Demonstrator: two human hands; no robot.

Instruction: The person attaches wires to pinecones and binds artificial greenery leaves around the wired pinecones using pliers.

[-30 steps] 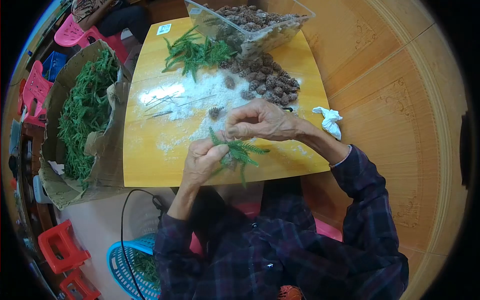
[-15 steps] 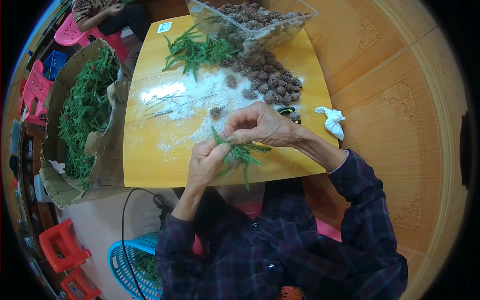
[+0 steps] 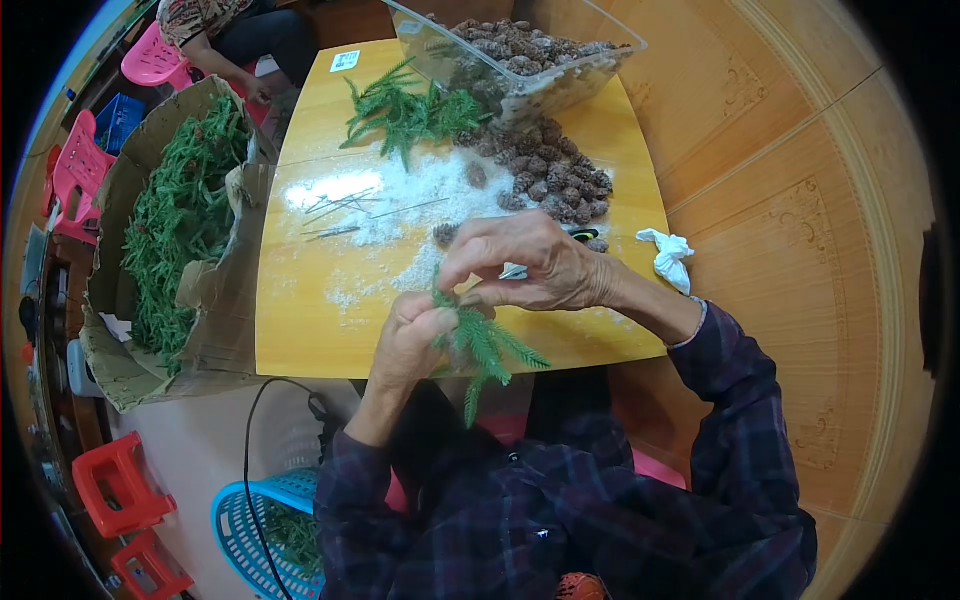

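Near the table's front edge, my left hand (image 3: 408,335) is closed on a green pine sprig (image 3: 487,347), its needled tips hanging down to the right. My right hand (image 3: 530,262) is beside it, thumb and forefinger pinching at the sprig's upper end; whether a wire is also between them cannot be made out. A small pine cone (image 3: 446,234) lies just behind my right hand. Partly hidden by that hand is a tool with a black and yellow-green handle (image 3: 583,236). Thin wires (image 3: 340,205) lie on white flakes (image 3: 400,200) spread over the table.
Behind stand a clear plastic bin (image 3: 560,88) of cones, a cone heap (image 3: 560,175) and more green sprigs (image 3: 415,115). A carton (image 3: 225,310) of greenery is left, with a blue basket (image 3: 235,530) below. Crumpled tissue (image 3: 672,258) lies right. Another person (image 3: 235,45) sits far left.
The sprig has turned so its tips hang lower. The fingers of my right hand have opened a little wider around its upper end. The view has shifted slightly.
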